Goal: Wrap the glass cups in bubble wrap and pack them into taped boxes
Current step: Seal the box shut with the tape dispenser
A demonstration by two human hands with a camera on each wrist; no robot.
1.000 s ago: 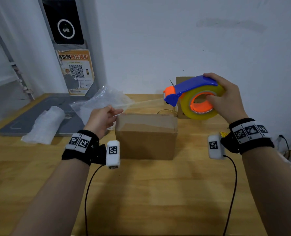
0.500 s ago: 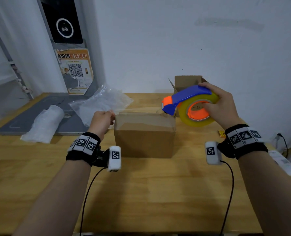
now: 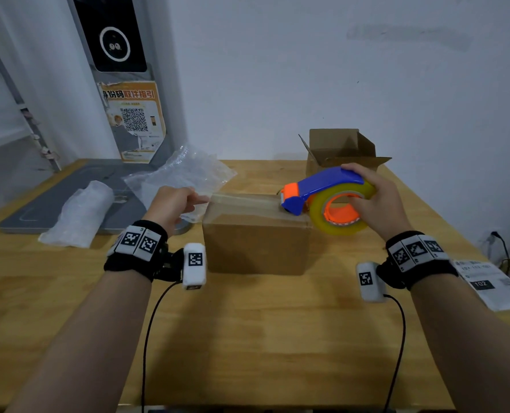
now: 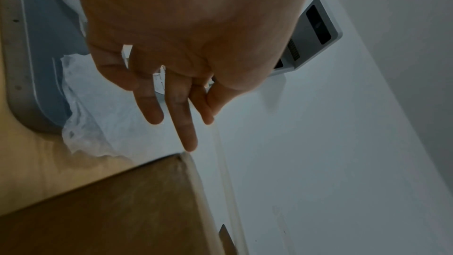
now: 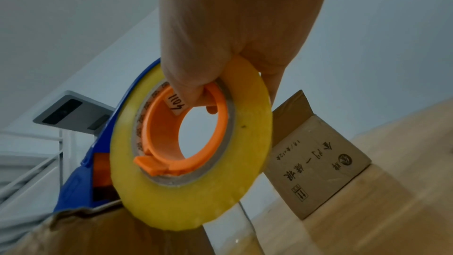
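A closed brown cardboard box point(image 3: 256, 242) stands mid-table. My right hand point(image 3: 367, 198) grips a blue and orange tape dispenser point(image 3: 322, 189) with a yellow roll point(image 5: 196, 162), its nose at the box's top right edge. A clear tape strip point(image 3: 245, 199) runs from it across the box top. My left hand point(image 3: 188, 201) pinches the strip's end between thumb and forefinger just past the top left edge, with the other fingers point(image 4: 181, 123) straight above the box corner point(image 4: 110, 210). No glass cup shows bare.
An open cardboard box point(image 3: 340, 150) stands behind the dispenser by the wall. A loose bubble wrap sheet point(image 3: 182, 177) and a wrapped bundle point(image 3: 81, 213) lie on a grey mat point(image 3: 39, 207) at left. A printed paper slip point(image 3: 489, 281) lies at the right edge.
Both hands have come down with the stretched tape. The dispenser dropped from above the box to its top right edge, and the strip now lies along the box top.
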